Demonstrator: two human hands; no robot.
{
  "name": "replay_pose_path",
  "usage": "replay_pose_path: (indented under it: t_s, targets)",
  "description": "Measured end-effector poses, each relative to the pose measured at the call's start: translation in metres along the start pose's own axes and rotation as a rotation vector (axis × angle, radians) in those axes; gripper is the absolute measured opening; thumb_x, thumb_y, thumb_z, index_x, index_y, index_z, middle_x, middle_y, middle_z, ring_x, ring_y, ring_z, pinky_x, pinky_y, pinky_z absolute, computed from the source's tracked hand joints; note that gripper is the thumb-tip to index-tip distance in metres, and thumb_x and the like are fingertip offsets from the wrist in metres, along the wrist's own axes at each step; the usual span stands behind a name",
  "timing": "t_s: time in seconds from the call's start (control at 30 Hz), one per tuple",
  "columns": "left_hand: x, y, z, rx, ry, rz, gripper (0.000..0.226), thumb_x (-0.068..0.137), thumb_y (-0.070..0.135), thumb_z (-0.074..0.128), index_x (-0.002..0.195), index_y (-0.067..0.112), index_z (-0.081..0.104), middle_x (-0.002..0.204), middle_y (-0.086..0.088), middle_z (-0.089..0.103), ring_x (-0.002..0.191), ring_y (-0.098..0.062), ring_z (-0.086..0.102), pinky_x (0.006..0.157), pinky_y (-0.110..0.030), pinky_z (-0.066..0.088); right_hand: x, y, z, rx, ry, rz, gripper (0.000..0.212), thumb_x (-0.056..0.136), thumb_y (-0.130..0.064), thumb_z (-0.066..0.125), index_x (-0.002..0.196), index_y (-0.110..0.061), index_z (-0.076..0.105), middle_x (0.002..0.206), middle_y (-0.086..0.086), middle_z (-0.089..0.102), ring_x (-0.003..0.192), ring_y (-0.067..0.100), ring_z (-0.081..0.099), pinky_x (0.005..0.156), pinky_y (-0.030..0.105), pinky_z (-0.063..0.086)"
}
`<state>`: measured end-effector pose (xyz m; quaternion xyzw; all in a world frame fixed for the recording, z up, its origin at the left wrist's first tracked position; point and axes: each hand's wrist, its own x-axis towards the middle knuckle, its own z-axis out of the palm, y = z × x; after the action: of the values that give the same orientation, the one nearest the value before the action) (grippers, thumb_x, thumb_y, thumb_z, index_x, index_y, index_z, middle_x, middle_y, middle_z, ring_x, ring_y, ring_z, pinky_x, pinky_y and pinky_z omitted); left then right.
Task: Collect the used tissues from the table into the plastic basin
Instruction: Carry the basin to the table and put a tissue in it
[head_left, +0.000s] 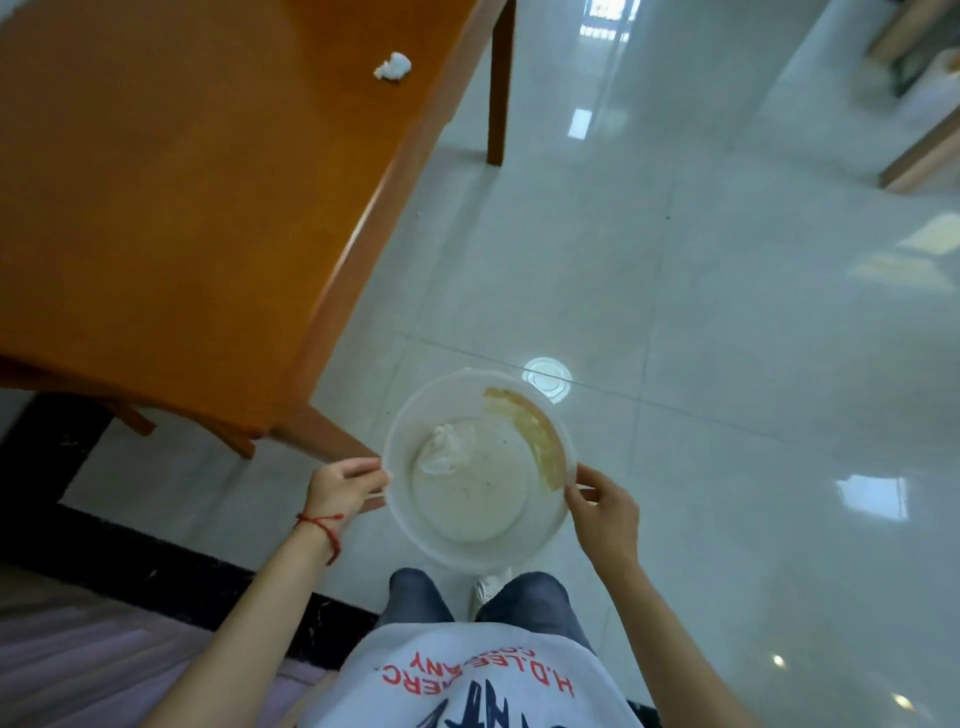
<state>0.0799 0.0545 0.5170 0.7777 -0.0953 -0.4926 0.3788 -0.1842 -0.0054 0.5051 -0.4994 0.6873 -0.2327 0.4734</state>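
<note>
Translucent plastic basin, crumpled paper tissue, smooth lacquered wooden table — over glossy floor tiles.

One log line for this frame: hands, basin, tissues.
left hand: grips basin rim | right hand: grips basin rim | plastic basin: held over floor, one tissue inside | table: one tissue left

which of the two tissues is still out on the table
The crumpled white tissue near the far edge of the orange table. The other tissue already lies inside the plastic basin.
</note>
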Motion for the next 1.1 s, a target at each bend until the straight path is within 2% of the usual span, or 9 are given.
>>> replay_pose_path:
  t_s: [0.13,0.3,0.47,0.57,0.73,0.87,0.93,1.03,1.1]
  targets:
    - [0.007,0.028,0.044,0.053,-0.085,0.013,0.035,0.078,-0.006,0.062,0.112,-0.014,0.056,0.080,-0.010,0.061,0.082,-0.031,0.058,0.054,-0.024,0.056,0.016,0.004,-0.030,0.044,0.084,0.031,0.019,0.085,-0.013,0.062,0.102,-0.013,0.069,0.091,-0.002,0.067,0.065,-0.019,0.057,0.055,-0.001,0.041]
    - [0.025,0.061,0.092,0.095,-0.169,0.041,0.036,0.078,-0.005,0.063,0.112,-0.014,0.055,0.083,-0.012,0.061,0.072,-0.025,0.058,0.043,-0.012,0.052,0.043,0.000,-0.064,0.109,0.178,0.068,0.015,0.084,-0.014,0.063,0.097,-0.017,0.070,0.086,-0.006,0.068,0.063,-0.016,0.058,0.055,0.000,0.042]
    - [0.053,0.104,0.136,0.134,-0.218,0.064,0.037,0.078,-0.004,0.063,0.112,-0.014,0.055,0.095,-0.018,0.061,0.077,-0.027,0.060,0.061,-0.027,0.057,0.088,-0.019,-0.086,0.150,0.237,0.076,0.014,0.084,-0.014,0.062,0.095,-0.019,0.070,0.082,-0.011,0.066,0.063,-0.014,0.059,0.054,0.000,0.042]
    - [0.078,0.134,0.162,0.119,-0.246,0.064,0.036,0.078,-0.005,0.063,0.111,-0.014,0.056,0.090,-0.016,0.062,0.076,-0.025,0.058,0.048,-0.016,0.055,0.123,-0.034,-0.094,0.155,0.255,0.070,0.014,0.085,-0.014,0.062,0.095,-0.018,0.070,0.081,-0.011,0.066,0.063,-0.014,0.059,0.053,0.000,0.041]
    - [0.126,0.190,0.206,0.131,-0.281,0.052,0.034,0.078,-0.006,0.062,0.111,-0.015,0.057,0.084,-0.011,0.062,0.070,-0.020,0.057,0.048,-0.015,0.055,0.197,-0.063,-0.106,0.159,0.291,0.080,0.012,0.084,-0.013,0.062,0.091,-0.018,0.071,0.076,-0.016,0.065,0.062,-0.013,0.059,0.055,0.001,0.042]
    - [0.159,0.240,0.241,0.158,-0.280,0.053,0.039,0.078,-0.006,0.063,0.115,-0.015,0.054,0.104,-0.023,0.060,0.086,-0.029,0.058,0.057,-0.024,0.059,0.258,-0.090,-0.119,0.138,0.296,0.091,0.014,0.084,-0.013,0.062,0.094,-0.017,0.071,0.080,-0.011,0.068,0.065,-0.012,0.060,0.056,0.001,0.043]
    - [0.172,0.268,0.258,0.170,-0.284,0.059,0.041,0.078,-0.005,0.063,0.117,-0.015,0.052,0.104,-0.022,0.059,0.091,-0.030,0.057,0.063,-0.029,0.060,0.287,-0.105,-0.126,0.138,0.296,0.087,0.014,0.085,-0.014,0.062,0.095,-0.017,0.071,0.083,-0.008,0.068,0.066,-0.013,0.060,0.056,0.000,0.043]
    - [0.188,0.302,0.280,0.164,-0.291,0.073,0.042,0.079,-0.005,0.062,0.118,-0.015,0.051,0.102,-0.018,0.058,0.090,-0.030,0.056,0.055,-0.020,0.057,0.324,-0.123,-0.136,0.149,0.294,0.077,0.015,0.085,-0.015,0.062,0.096,-0.019,0.070,0.085,-0.009,0.068,0.067,-0.013,0.060,0.057,0.001,0.044]
    - [0.198,0.322,0.295,0.158,-0.279,0.076,0.041,0.079,-0.006,0.062,0.117,-0.016,0.051,0.101,-0.018,0.057,0.091,-0.029,0.055,0.059,-0.024,0.059,0.348,-0.134,-0.142,0.159,0.295,0.071,0.015,0.085,-0.015,0.062,0.096,-0.020,0.070,0.085,-0.011,0.068,0.068,-0.012,0.060,0.056,0.001,0.044]
